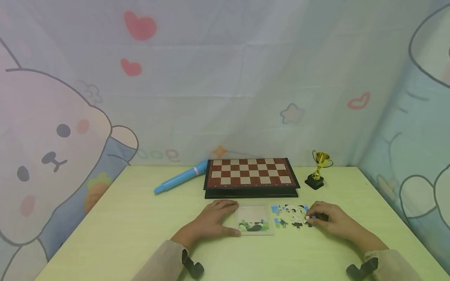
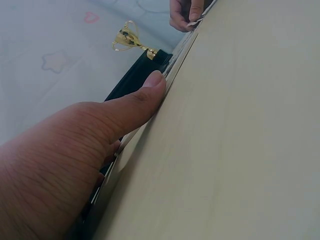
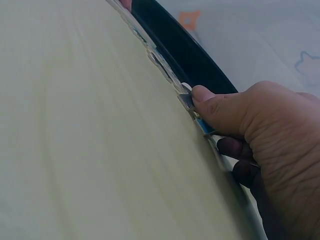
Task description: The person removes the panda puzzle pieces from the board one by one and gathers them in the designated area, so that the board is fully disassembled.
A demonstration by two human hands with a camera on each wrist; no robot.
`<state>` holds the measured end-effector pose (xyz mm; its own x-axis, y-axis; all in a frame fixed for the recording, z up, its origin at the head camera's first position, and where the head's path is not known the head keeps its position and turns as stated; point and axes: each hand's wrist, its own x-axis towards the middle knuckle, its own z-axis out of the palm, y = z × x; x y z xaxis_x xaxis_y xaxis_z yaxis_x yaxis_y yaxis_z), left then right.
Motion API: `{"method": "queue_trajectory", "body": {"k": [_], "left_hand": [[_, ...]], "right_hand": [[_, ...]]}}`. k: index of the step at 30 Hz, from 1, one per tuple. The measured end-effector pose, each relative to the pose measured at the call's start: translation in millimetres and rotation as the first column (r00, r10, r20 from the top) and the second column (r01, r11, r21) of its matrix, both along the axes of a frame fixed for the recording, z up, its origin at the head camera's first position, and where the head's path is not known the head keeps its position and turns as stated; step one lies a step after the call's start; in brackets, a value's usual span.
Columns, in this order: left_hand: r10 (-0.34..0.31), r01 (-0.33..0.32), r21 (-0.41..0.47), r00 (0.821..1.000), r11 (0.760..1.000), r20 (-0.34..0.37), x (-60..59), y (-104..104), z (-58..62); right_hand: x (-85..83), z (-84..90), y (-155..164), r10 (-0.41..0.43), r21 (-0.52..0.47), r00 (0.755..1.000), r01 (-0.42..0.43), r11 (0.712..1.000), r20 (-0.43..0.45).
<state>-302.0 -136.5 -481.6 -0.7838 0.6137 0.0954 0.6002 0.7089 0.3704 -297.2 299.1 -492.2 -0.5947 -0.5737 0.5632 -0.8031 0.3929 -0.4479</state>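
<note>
My left hand (image 1: 212, 218) holds the left side of a shallow puzzle tray (image 1: 254, 233), its thumb at the near corner and its fingers at the far corner. Along the tray's bottom lie fitted puzzle pieces (image 1: 258, 225) with green, black and white print; the upper part shows bare backing. To the right, my right hand (image 1: 332, 218) pinches a small puzzle piece (image 1: 307, 219) between thumb and forefinger, over the right end of the loose pieces. Its thumb (image 3: 212, 105) is seen close in the right wrist view. Loose panda puzzle pieces (image 1: 291, 209) lie in rows between tray and right hand.
Behind the tray stands a chessboard box (image 1: 251, 172) with a black rim. A blue pen-shaped object (image 1: 181, 178) lies to its left. At the back right is a gold trophy (image 1: 318, 168) on a black base. A printed cloth (image 1: 225, 78) hangs behind the table (image 1: 133, 222).
</note>
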Motion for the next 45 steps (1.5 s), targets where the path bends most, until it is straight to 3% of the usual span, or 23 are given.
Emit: {"method": "queue_trajectory", "body": {"k": [8,17,25,32,36,41,45], "left_hand": [[0.001,-0.001,0.005,1.000,1.000,0.004,-0.5,-1.2,-1.2],[0.003,-0.003,0.007,1.000,1.000,0.006,1.1,-2.4,1.4],[-0.001,0.001,0.007,1.000,1.000,0.003,1.1,-1.6,2.2],[-0.006,0.006,0.001,1.000,1.000,0.000,1.4,1.7,0.9],[-0.004,0.004,-0.011,1.000,1.000,-0.018,-0.5,1.6,1.1],[-0.010,0.010,-0.006,1.000,1.000,-0.008,0.0,0.6,2.4],[-0.011,0.011,-0.011,1.000,1.000,-0.005,1.4,-0.2,3.2]], "right_hand": [[15.7,21.1,-15.0,-0.006,-0.012,1.000,0.006,1.000,-0.014],[-2.8,-3.8,-2.5,-0.023,0.016,0.999,0.023,1.000,-0.026],[-1.6,0.8,-6.5,-0.029,-0.018,1.000,0.029,0.999,0.001],[4.8,-0.2,-69.2,0.008,0.036,0.998,-0.005,0.999,-0.063],[0.8,1.4,-115.5,0.006,0.099,0.999,-0.001,0.995,-0.050],[-7.4,1.2,-163.2,0.024,0.215,0.997,-0.008,0.977,-0.074],[-8.4,0.5,-181.5,0.014,0.275,0.992,0.022,0.961,-0.128]]}}
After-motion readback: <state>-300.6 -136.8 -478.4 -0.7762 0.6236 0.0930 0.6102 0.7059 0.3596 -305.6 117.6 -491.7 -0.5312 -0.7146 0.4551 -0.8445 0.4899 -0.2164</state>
